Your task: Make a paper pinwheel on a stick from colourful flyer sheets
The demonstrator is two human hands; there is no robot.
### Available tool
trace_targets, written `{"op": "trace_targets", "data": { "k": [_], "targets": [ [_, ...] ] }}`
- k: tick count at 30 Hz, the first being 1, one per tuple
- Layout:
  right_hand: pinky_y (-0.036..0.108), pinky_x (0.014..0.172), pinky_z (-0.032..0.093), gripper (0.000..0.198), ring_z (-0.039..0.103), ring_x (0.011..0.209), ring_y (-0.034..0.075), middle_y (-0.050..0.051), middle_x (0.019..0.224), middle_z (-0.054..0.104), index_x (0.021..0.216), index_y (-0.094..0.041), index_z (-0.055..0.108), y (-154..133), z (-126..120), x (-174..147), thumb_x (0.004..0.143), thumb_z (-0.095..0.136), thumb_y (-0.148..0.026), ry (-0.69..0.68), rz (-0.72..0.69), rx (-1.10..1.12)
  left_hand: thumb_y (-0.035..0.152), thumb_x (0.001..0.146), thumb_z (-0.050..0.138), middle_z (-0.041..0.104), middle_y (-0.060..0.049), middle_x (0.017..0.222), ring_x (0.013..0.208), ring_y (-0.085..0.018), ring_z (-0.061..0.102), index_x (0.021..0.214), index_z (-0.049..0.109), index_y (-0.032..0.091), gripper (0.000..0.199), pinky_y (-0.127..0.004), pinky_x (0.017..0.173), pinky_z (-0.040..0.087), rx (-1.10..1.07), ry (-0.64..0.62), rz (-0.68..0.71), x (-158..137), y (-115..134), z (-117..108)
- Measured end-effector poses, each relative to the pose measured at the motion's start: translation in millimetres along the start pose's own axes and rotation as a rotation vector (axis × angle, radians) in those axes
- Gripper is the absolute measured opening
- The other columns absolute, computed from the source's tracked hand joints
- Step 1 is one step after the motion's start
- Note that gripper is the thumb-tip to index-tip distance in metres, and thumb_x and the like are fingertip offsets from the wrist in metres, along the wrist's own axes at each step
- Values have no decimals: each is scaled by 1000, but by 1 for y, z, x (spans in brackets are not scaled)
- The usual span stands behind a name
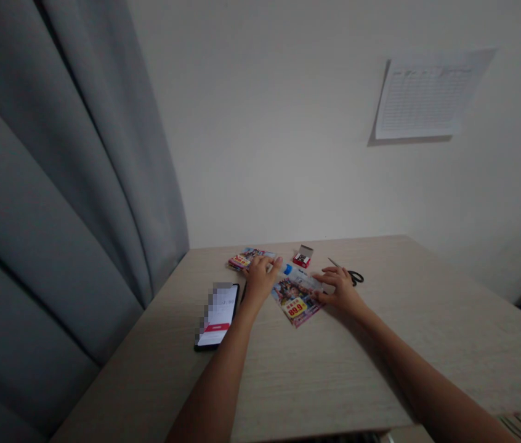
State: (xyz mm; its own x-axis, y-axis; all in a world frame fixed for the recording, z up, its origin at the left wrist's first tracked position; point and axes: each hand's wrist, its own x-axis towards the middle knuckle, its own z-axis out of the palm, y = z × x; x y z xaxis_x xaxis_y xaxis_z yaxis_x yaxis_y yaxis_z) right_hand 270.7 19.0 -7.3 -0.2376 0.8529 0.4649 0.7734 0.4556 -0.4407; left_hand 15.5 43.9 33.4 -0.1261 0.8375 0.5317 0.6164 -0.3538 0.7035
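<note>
A clear plastic bottle with a blue collar (287,269) lies slantwise between my hands, over a colourful printed leaflet (295,306) marked 89.9. At its upper left end, the fingers of my left hand (263,278) are closed on the bottle's tip. My right hand (340,289) has its thumb and fingers around the bottle's lower right end, close to the leaflet's right edge. Behind my left hand is a stack of similar leaflets (246,256), partly covered by that hand.
A phone (218,317) with a lit screen lies left of my left forearm. Beyond the leaflet stands a small open red box (302,257). Black-handled scissors (356,278) lie just past my right hand. A grey curtain (80,184) borders the table's left side; a wall rises behind.
</note>
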Motion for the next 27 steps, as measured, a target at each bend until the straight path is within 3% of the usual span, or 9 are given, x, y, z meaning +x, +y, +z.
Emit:
{"op": "trace_targets", "data": {
  "k": [5, 10, 14, 20, 23, 27],
  "targets": [
    [58, 111, 29, 48, 54, 124, 35, 15, 124, 66, 118, -27, 75, 1, -1, 1, 71, 80, -37, 20, 53, 54, 41, 89, 62, 69, -6, 94, 99, -23, 62, 81, 68, 21, 23, -38, 98, 45, -219, 7, -28, 4, -5, 2],
    [52, 107, 37, 46, 57, 120, 34, 13, 119, 69, 117, -25, 76, 9, 1, 3, 73, 76, -39, 48, 76, 113, 43, 90, 62, 72, -9, 104, 101, -22, 66, 99, 68, 18, 27, -35, 94, 49, -312, -3, -84, 6, -14, 9],
    [52, 105, 40, 46, 58, 118, 33, 13, 119, 70, 117, -24, 75, 13, 1, 4, 74, 74, -42, 40, 93, 149, 37, 83, 70, 72, -9, 109, 102, -21, 67, 106, 66, 18, 30, -34, 92, 51, -364, -14, -112, 5, -18, 13],
    [51, 102, 44, 45, 61, 114, 32, 12, 113, 73, 116, -21, 76, 12, -2, 5, 76, 71, -40, 51, 85, 188, 22, 72, 77, 71, -4, 100, 94, -20, 67, 99, 65, 21, 30, -34, 89, 51, -305, -36, -150, 0, -14, 9],
    [49, 101, 46, 46, 62, 111, 32, 12, 110, 74, 116, -19, 76, 13, -2, 6, 75, 72, -40, 84, 104, 212, 14, 73, 74, 71, -5, 104, 100, -22, 66, 106, 66, 23, 35, -44, 101, 45, -202, -80, -120, -3, -10, 6],
    [48, 101, 47, 45, 63, 109, 30, 12, 109, 74, 116, -18, 76, 13, -2, 6, 75, 71, -38, 109, 116, 235, 14, 80, 71, 70, -8, 118, 122, -32, 57, 114, 69, 30, 38, -68, 113, 20, 29, -130, -79, -8, -9, 6]
  ]
}}
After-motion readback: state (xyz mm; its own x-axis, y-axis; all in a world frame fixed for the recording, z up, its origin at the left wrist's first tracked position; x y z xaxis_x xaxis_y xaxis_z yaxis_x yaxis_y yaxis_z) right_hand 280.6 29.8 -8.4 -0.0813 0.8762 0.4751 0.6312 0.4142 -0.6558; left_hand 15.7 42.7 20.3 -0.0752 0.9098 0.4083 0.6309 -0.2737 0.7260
